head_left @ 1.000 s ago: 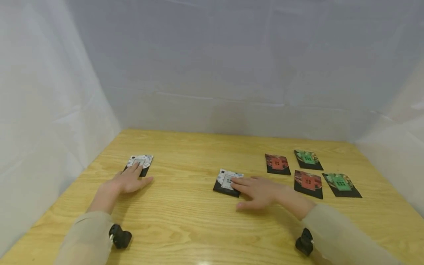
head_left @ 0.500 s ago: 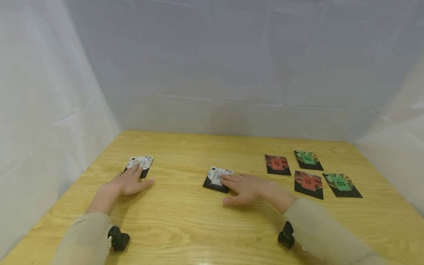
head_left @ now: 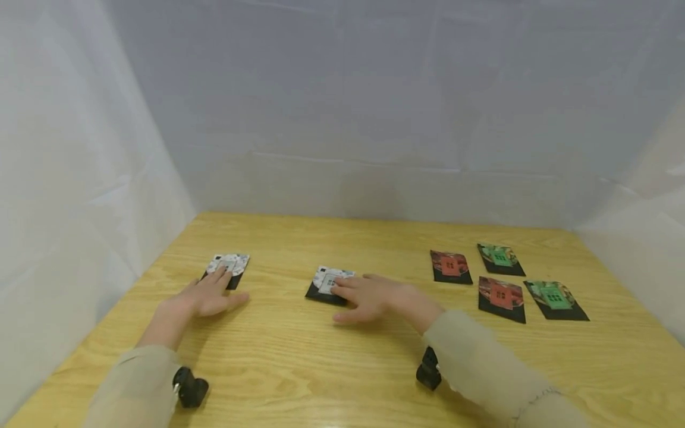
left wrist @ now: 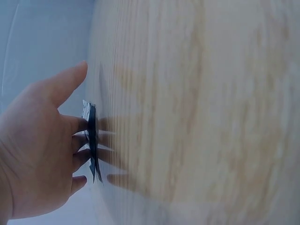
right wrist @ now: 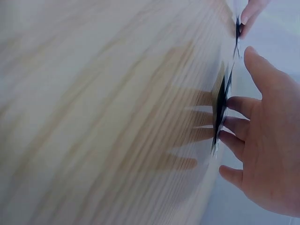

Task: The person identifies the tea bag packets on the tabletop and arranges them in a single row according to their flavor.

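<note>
At the left of the head view, my left hand rests its fingertips on a flat black-and-white packet. In the left wrist view that packet shows edge-on, with the fingertips on its face and the thumb held off to the side. Near the table's middle, my right hand touches a second black-and-white packet with extended fingers, covering its right side. Seen from the right wrist, this packet is a thin dark sheet under the fingertips, the little finger apart from it.
On the right of the wooden table lie two packets with red labels and two with green labels. White sheeting hangs behind and along both sides. Each wrist carries a small black camera.
My right hand has slid its black-and-white packet leftward and slightly away across the table. The left hand and its packet have stayed in place.
</note>
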{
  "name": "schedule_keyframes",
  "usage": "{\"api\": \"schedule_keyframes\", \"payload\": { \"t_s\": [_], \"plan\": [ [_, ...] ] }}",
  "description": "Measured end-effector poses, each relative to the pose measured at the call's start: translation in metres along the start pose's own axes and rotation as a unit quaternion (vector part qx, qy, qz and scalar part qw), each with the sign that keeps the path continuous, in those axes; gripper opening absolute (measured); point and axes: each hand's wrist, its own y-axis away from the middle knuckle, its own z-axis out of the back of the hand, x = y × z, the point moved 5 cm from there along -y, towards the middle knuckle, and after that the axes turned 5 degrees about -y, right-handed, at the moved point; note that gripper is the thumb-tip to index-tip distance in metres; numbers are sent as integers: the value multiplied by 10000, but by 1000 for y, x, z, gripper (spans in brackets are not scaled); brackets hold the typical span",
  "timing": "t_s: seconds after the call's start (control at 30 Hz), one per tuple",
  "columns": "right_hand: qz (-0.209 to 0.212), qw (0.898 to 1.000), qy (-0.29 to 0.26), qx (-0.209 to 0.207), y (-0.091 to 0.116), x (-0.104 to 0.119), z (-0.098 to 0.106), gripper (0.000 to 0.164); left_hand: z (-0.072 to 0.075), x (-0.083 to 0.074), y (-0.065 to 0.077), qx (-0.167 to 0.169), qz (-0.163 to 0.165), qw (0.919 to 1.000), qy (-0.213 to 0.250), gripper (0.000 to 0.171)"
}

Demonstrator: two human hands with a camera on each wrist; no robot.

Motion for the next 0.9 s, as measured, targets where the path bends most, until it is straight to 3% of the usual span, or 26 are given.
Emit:
{"api": "schedule_keyframes", "payload": {
  "t_s": [0.33, 0.9],
  "plan": [
    [-15, 9996, 286, -36, -24, 22, 11, 72, -1, 2, -2, 5, -25, 10000, -76, 91],
    [-214, 9992, 316, -82, -63, 48, 19, 68, -2, 3, -3, -21, -38, 9998, -197, 92]
  ]
}}
